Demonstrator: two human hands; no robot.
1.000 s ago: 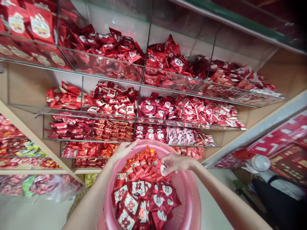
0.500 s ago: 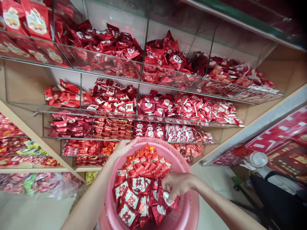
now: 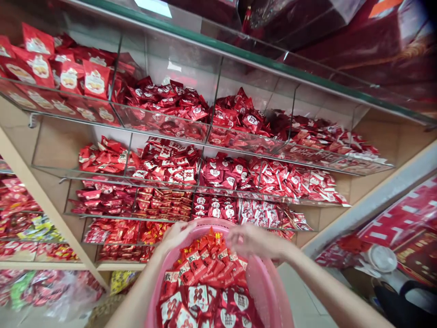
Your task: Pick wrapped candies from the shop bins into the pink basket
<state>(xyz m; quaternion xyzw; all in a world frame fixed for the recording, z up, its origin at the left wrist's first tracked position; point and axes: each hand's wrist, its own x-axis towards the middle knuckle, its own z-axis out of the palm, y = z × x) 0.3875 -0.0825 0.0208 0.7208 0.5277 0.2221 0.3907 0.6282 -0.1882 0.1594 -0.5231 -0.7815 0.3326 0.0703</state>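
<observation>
A round pink plastic basket [image 3: 269, 291] sits low in the middle of the view. It is heaped with small red candy packets [image 3: 205, 273], some printed with white hearts. My left hand [image 3: 175, 234] grips the basket's far left rim. Over the far right rim hovers my right hand [image 3: 251, 239], blurred, with its fingers curled. Whether it holds a packet is not clear. Just beyond both hands are the lower glass bins of red packets [image 3: 218, 212].
Tiers of glass shelf compartments [image 3: 205, 136] full of red packets fill the wall ahead. Larger red pouches [image 3: 68, 77] stand at the upper left. A wooden shelf edge [image 3: 34, 191] runs down the left, and red boxes [image 3: 403, 223] lie at the right.
My right hand came up out of the packets in the basket and moved to the far rim, toward the shelves. The view tilted upward. My left hand kept its grip.
</observation>
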